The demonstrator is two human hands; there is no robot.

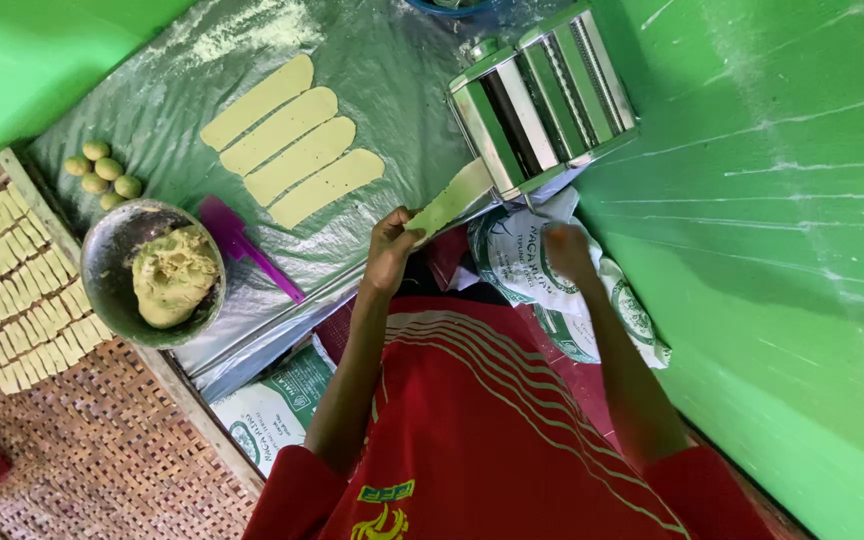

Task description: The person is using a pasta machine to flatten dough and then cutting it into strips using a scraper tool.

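Step in hand: we judge this to be the rolling of dough, with one strip passing through the pasta roller machine (pixel 542 95) and coming out toward us.
Left hand: our left hand (pixel 390 250) is closed in a pinch on the near end of the dough strip (pixel 450 203), holding it up as it leaves the rollers.
Right hand: our right hand (pixel 564 250) is curled into a fist just beside the machine, below its near corner; we cannot tell what it grips, as it is blurred, though a crank handle seems likely.
Dough strip: pale yellow-green, its far end at the roller slot, its near end between our fingertips.
Finished strips: four rolled sheets (pixel 292 140) lie side by side on the plastic sheet (pixel 392 60).
Supplies: a metal bowl (pixel 102 275) holds a dough lump (pixel 172 275); small dough balls (pixel 102 172) and a purple scraper (pixel 247 250) lie near it; cut pieces (pixel 22 285) fill the woven tray (pixel 102 450).
Next move calls for: a light, steady pull, so the thin strip clears the rollers without tearing, we think.
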